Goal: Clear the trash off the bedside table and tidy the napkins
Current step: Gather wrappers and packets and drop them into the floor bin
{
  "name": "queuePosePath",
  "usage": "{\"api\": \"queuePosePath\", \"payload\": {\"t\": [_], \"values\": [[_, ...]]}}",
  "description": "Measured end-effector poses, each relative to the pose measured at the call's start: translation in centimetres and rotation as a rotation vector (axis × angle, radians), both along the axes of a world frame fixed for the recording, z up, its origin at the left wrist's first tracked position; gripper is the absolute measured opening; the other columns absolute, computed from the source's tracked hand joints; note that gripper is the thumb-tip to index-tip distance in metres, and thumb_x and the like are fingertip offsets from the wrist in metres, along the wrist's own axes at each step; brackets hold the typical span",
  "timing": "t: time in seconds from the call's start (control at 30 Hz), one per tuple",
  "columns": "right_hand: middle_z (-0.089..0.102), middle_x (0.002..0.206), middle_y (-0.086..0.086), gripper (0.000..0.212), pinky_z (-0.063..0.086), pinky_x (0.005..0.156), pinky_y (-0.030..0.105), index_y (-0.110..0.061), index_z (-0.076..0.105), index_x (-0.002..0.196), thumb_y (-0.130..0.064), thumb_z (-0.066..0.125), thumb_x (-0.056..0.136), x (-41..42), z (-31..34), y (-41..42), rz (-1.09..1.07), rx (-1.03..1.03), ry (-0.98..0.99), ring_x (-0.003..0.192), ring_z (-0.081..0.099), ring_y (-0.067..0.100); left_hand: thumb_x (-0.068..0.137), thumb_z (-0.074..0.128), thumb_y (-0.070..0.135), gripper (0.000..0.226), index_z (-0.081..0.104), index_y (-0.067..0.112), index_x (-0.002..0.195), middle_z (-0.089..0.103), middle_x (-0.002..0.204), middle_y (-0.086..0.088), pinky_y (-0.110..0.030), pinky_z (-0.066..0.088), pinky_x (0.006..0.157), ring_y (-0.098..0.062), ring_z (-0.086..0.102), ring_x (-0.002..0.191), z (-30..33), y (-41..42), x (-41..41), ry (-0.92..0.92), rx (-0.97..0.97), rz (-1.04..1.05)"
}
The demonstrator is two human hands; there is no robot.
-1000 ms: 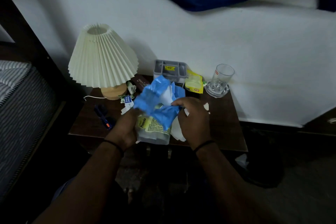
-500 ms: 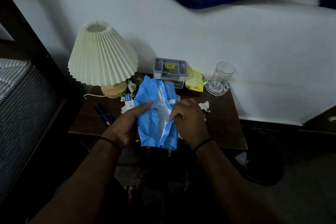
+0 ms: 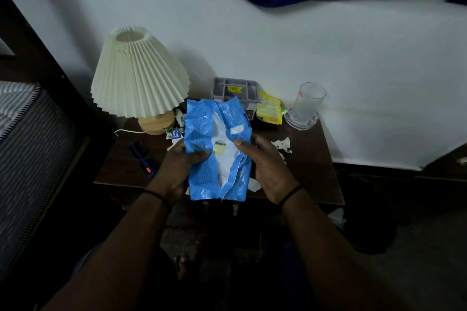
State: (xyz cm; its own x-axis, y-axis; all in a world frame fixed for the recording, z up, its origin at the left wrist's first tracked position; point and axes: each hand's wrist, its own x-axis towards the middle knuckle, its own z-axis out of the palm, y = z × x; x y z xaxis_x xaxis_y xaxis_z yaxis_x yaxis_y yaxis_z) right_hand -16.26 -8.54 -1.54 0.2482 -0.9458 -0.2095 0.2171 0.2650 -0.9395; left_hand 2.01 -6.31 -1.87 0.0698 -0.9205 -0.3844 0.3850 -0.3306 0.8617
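Note:
Both of my hands hold a blue plastic napkin pack (image 3: 202, 134) upright over the front of the dark wooden bedside table (image 3: 313, 174). My left hand (image 3: 180, 169) grips its left side and my right hand (image 3: 265, 161) its right side. The pack is split down the middle, and white napkins (image 3: 222, 159) show in the gap. Crumpled wrappers (image 3: 177, 131) lie by the lamp base. A torn white scrap (image 3: 281, 145) lies to the right of my right hand, and a yellow sachet (image 3: 269, 111) sits at the back.
A pleated cream lamp (image 3: 139, 73) stands at the back left. A grey organiser box (image 3: 235, 89) and an empty glass (image 3: 304, 106) stand along the wall. Blue-handled scissors (image 3: 141, 156) lie on the left. A mattress (image 3: 22, 139) is at far left.
The folded-over blue pack has been straightened out and stood upright. My hands have shifted to its two sides, and its split now faces me.

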Motion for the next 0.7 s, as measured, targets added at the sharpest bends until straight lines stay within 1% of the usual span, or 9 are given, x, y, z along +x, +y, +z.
{"api": "queuePosePath", "payload": {"t": [0.07,0.13,0.23,0.33,0.43,0.5,0.57,0.63,0.7], "values": [[0.071,0.116,0.011,0.039,0.055,0.091,0.049,-0.013,0.062,0.121,-0.013,0.072,0.083,-0.5,-0.2,-0.1,0.068,0.051,-0.028,0.105,0.068,0.032,0.088,0.059,-0.006,0.034,0.057,-0.001,0.122,0.062,0.108,-0.026,-0.049,0.051,0.080,-0.035,0.061,0.087,0.0,0.1,0.0,-0.001,0.003,-0.025],[0.070,0.117,0.012,0.045,0.056,0.087,0.050,-0.013,0.059,0.123,-0.005,0.072,0.081,-0.9,-0.3,-0.1,0.104,0.072,-0.015,0.102,0.069,0.032,0.088,0.060,-0.004,0.030,0.060,0.005,0.117,0.065,0.104,-0.021,-0.044,0.052,0.076,-0.033,0.063,0.083,-0.2,0.1,-0.1,0.008,-0.009,-0.045],[0.072,0.112,0.014,0.042,0.059,0.079,0.046,-0.015,0.063,0.113,0.005,0.073,0.077,-1.0,-0.3,-0.3,0.055,0.033,0.022,0.094,0.071,0.028,0.089,0.060,-0.001,0.033,0.059,0.006,0.122,0.067,0.106,-0.017,-0.044,0.054,0.077,-0.033,0.064,0.086,-0.3,0.1,-0.1,0.009,-0.042,-0.076],[0.073,0.105,0.013,0.038,0.060,0.080,0.044,-0.019,0.067,0.101,0.010,0.072,0.075,-1.1,-0.4,-0.4,-0.034,-0.037,0.067,0.093,0.070,0.029,0.087,0.062,-0.003,0.042,0.056,0.009,0.127,0.069,0.109,-0.012,-0.044,0.057,0.081,-0.029,0.068,0.092,-0.2,-0.1,0.5,-0.040,-0.092,-0.142],[0.073,0.103,0.010,0.037,0.059,0.080,0.043,-0.020,0.067,0.100,0.010,0.070,0.077,-1.3,-0.5,-0.3,-0.048,-0.103,0.124,0.092,0.069,0.027,0.083,0.062,-0.009,0.052,0.053,0.009,0.131,0.069,0.112,-0.010,-0.048,0.054,0.088,-0.029,0.067,0.100,0.0,-0.1,1.1,-0.135,-0.128,-0.207],[0.072,0.104,0.010,0.038,0.057,0.081,0.042,-0.020,0.066,0.102,0.011,0.067,0.080,-1.2,-0.4,-0.3,-0.031,-0.143,0.120,0.092,0.068,0.024,0.083,0.058,-0.015,0.052,0.052,0.006,0.131,0.067,0.111,-0.014,-0.047,0.056,0.085,-0.030,0.067,0.096,-0.1,0.0,1.0,-0.111,-0.131,-0.178],[0.069,0.112,0.015,0.041,0.055,0.085,0.044,-0.019,0.063,0.107,0.013,0.063,0.082,-1.0,-0.2,-0.3,-0.004,-0.176,0.096,0.097,0.066,0.024,0.085,0.052,-0.018,0.049,0.051,0.000,0.130,0.065,0.107,-0.018,-0.046,0.057,0.079,-0.031,0.065,0.089,-0.1,-0.1,0.8,-0.049,-0.113,-0.136],[0.067,0.111,0.014,0.045,0.053,0.088,0.046,-0.017,0.063,0.110,0.018,0.057,0.082,-0.8,-0.1,-0.3,0.023,-0.182,0.058,0.100,0.064,0.027,0.087,0.046,-0.017,0.037,0.053,-0.003,0.121,0.064,0.095,-0.017,-0.039,0.059,0.068,-0.030,0.062,0.078,-0.1,-0.1,0.8,-0.003,-0.093,-0.100],[0.068,0.105,0.014,0.048,0.053,0.087,0.047,-0.014,0.067,0.103,0.025,0.052,0.078,-0.7,0.0,-0.2,0.034,-0.212,0.073,0.101,0.064,0.031,0.089,0.041,-0.011,0.025,0.063,0.000,0.092,0.065,0.070,-0.009,-0.024,0.054,0.050,-0.026,0.060,0.061,0.0,0.0,1.0,0.025,-0.096,-0.090]]}}
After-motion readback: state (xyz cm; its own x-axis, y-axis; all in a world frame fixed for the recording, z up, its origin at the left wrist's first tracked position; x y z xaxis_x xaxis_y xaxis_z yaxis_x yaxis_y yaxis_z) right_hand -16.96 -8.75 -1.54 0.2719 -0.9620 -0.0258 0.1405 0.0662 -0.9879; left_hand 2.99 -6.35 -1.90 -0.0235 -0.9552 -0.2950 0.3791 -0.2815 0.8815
